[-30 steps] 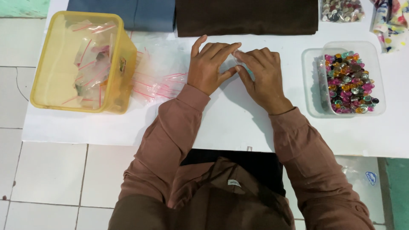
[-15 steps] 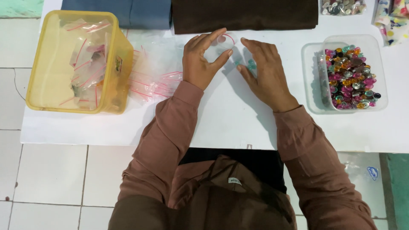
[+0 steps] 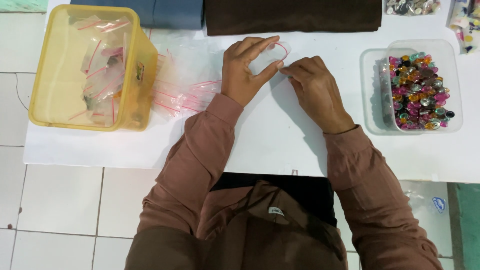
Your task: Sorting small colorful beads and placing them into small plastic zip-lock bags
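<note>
At the far left a yellow plastic bin (image 3: 75, 70) stands on the white table (image 3: 280, 145), holding small clear bags with red strips. Just to its right a loose pile of empty zip bags (image 3: 185, 82) lies flat on the table. Next, the left hand (image 3: 245, 70) curls its thumb and fingers around a small clear zip bag (image 3: 270, 57), whose red-edged mouth arcs between the fingertips above the tabletop. The right hand (image 3: 315, 90) meets it from the right, thumb and forefinger pinched together at the bag's right edge; whether anything sits between them is too small to tell. Farther right, well apart from both hands, a clear tub (image 3: 450, 65) holds many coloured beads (image 3: 417, 90).
</note>
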